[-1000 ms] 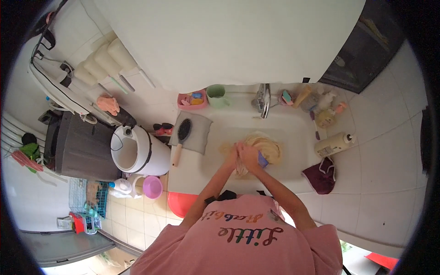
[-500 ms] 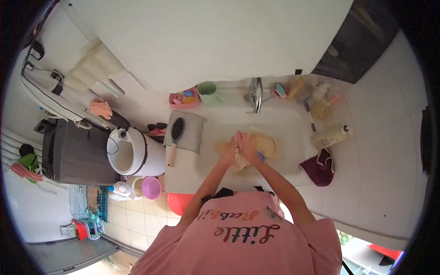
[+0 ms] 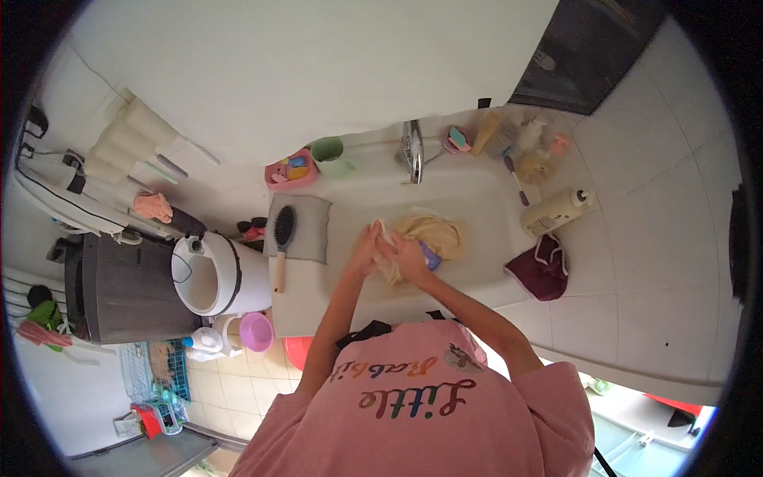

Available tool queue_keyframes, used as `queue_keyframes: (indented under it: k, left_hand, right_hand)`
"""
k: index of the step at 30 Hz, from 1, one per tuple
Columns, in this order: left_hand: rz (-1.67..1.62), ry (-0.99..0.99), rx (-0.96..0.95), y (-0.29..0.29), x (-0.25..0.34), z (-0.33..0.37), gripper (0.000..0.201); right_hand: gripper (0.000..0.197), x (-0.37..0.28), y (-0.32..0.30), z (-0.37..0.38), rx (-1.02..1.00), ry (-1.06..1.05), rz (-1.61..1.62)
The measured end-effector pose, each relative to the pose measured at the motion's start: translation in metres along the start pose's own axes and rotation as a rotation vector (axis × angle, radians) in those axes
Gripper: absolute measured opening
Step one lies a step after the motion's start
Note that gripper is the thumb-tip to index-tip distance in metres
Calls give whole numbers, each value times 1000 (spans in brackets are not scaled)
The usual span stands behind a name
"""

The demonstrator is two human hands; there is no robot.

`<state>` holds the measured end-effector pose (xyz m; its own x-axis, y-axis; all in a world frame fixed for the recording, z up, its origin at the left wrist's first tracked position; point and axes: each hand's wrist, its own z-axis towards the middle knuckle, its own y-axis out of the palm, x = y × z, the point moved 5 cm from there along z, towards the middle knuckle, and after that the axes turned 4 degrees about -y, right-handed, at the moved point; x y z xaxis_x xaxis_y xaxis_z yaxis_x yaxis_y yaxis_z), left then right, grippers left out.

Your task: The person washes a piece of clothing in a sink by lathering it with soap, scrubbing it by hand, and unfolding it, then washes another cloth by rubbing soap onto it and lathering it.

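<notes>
My left hand (image 3: 366, 250) and my right hand (image 3: 408, 257) work close together low over the white sink (image 3: 350, 282). Both are closed on a pale, wet-looking cloth (image 3: 389, 272), part of it hanging below the fingers. Just right of them, a bunched cream-yellow cloth (image 3: 435, 232) lies in the basin. A blue-purple item (image 3: 431, 255) shows between that cloth and my right hand; its kind is unclear. Whether the held cloth joins the bunched one cannot be made out.
Left, a hairbrush (image 3: 284, 230) rests on a grey mat (image 3: 314, 230). Behind stand a pink soap tray (image 3: 278, 179), green cup (image 3: 327, 151) and faucet (image 3: 412, 155). Right are a pump bottle (image 3: 552, 213) and maroon cloth (image 3: 540, 266). A white bin (image 3: 208, 274) stands farther left.
The view has shifted, so the sink sits farther left. My hands, earlier pressed together at the fingertips, are now slightly apart with cloth between them. More of the blue-purple item shows.
</notes>
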<state>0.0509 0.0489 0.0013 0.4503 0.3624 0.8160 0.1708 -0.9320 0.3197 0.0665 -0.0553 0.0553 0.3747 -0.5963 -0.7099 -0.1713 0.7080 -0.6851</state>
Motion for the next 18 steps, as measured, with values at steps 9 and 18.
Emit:
queue_keyframes:
  k: [9, 18]
  left_hand:
    - [999, 1078, 464, 54, 28, -34, 37]
    - [331, 186, 454, 0, -10, 7, 35]
  right_hand:
    - [43, 23, 15, 16, 203, -182, -217]
    - [46, 1, 4, 26, 93, 254, 11]
